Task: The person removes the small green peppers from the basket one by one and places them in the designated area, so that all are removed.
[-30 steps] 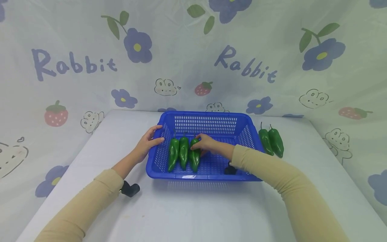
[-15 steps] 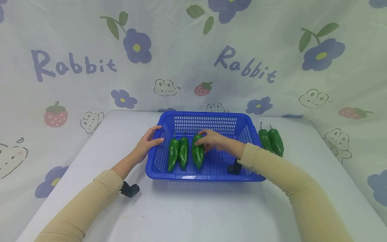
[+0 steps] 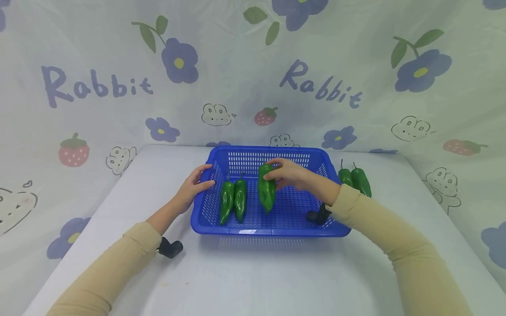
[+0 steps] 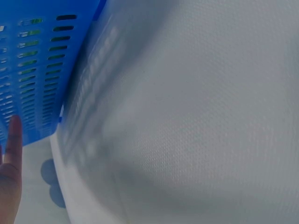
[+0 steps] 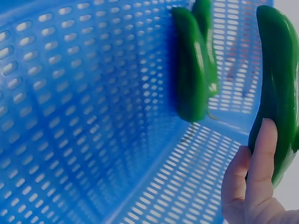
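Observation:
My right hand (image 3: 290, 173) pinches a long green pepper (image 3: 267, 193) near its stem end, raised inside the blue plastic basket (image 3: 272, 231). In the right wrist view, fingers lie against the glossy held pepper (image 5: 280, 79). At the basket's left wall, my left hand (image 3: 191, 188) holds the rim, with thumb over the edge. A straight finger (image 4: 15, 140) rests along the outer slotted wall in the left wrist view. Two more green peppers, one at the left (image 3: 226, 202) and one beside it (image 3: 240, 199), lie side by side on the basket floor.
On the white table (image 3: 237, 281), two green peppers (image 3: 359, 180) lie right of the basket, partly hidden by the right forearm. A printed white cloth (image 3: 245, 79) hangs behind. Black wrist devices, left (image 3: 171, 248) and right (image 3: 318, 216), sit below the wrists.
My right hand has lifted the third pepper off the basket floor and carried it right, away from the other two. The left hand and basket stay in place.

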A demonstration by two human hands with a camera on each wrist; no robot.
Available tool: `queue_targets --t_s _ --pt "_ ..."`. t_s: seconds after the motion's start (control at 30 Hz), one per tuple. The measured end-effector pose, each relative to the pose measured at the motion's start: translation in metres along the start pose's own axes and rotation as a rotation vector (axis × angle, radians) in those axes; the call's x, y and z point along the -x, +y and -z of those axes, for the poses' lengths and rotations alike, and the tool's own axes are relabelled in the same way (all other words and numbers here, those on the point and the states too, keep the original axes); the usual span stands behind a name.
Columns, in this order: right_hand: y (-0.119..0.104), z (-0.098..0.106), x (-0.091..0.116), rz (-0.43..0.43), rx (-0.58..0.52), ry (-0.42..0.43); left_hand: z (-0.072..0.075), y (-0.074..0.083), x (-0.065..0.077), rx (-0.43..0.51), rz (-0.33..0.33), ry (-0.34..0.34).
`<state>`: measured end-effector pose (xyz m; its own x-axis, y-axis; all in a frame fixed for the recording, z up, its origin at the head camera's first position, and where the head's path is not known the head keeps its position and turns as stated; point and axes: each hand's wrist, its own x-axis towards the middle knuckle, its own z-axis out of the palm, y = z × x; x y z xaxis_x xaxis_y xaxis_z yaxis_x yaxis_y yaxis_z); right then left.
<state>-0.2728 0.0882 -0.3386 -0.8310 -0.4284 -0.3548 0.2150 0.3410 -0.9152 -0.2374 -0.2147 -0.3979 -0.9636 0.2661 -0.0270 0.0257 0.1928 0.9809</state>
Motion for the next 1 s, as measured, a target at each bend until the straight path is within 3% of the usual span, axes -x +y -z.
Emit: queue_targets --t_s 0.5,0.77,1.0 --pt "-0.019 0.036 0.041 0.124 -0.037 0.021 0.000 -0.002 -0.001 -0.001 -0.002 0.010" --pt "-0.014 0.056 0.064 0.176 -0.045 0.055 0.000 -0.001 -0.001 -0.006 -0.002 0.011" --pt "-0.002 0.077 0.087 0.172 -0.052 0.109 -0.001 -0.002 -0.001 -0.005 -0.004 0.011"
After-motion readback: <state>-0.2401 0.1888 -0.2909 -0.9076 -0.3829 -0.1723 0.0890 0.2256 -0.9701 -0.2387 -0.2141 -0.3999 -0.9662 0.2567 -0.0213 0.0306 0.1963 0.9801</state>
